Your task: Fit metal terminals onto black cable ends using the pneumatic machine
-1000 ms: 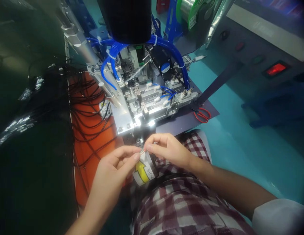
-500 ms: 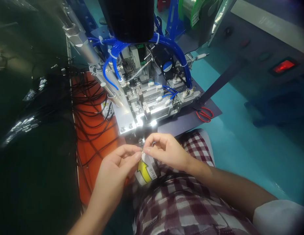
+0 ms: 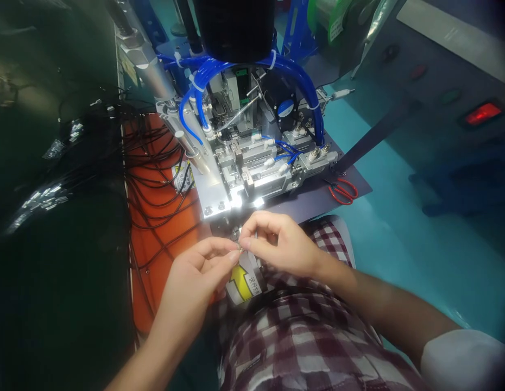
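My left hand and my right hand meet fingertip to fingertip just in front of the machine. Both are closed in a pinch. Between the fingertips is a tiny piece, too small to name and mostly covered by the fingers. Below the pinch is a white label with a yellow arrow. The machine's metal front edge lies just beyond my hands, with blue air tubes arching over it.
Black cables lie across an orange surface on the left. Red-handled scissors rest on the grey plate at the right. A dark control box with a lit red switch stands at the upper right. A green-rimmed spool hangs at the back.
The view has shifted slightly, so the machine appears a little further right. My hands stay pinched together in nearly the same place, with small finger movement.
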Demonstrator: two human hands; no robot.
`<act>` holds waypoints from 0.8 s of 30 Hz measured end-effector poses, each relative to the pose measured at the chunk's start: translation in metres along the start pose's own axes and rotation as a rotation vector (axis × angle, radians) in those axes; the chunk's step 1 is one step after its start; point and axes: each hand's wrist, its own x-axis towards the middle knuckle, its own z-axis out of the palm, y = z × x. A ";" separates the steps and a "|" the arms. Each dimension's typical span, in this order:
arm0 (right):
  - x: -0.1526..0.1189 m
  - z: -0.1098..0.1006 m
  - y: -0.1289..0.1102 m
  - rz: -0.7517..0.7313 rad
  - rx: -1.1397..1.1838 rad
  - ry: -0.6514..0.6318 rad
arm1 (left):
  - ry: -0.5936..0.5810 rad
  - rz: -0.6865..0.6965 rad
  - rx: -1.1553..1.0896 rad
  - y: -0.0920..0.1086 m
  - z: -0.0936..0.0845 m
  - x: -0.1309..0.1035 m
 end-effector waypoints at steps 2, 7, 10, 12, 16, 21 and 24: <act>0.003 -0.002 0.000 0.090 0.093 -0.087 | 0.001 0.009 0.031 0.000 -0.001 0.000; 0.012 -0.011 0.000 0.155 0.267 -0.288 | -0.035 0.014 0.062 -0.001 -0.003 0.001; 0.018 -0.015 0.002 0.136 0.342 -0.395 | -0.067 0.045 0.067 0.000 -0.003 0.001; 0.022 -0.017 0.003 0.123 0.362 -0.463 | -0.093 0.051 0.042 0.001 -0.002 0.002; 0.029 -0.019 0.006 0.123 0.383 -0.561 | -0.133 0.050 -0.012 0.004 -0.002 0.001; 0.031 -0.021 0.006 0.111 0.349 -0.576 | -0.102 0.045 -0.018 0.005 -0.004 -0.001; 0.027 -0.020 0.005 0.089 0.332 -0.501 | -0.056 0.026 -0.003 0.004 -0.005 0.000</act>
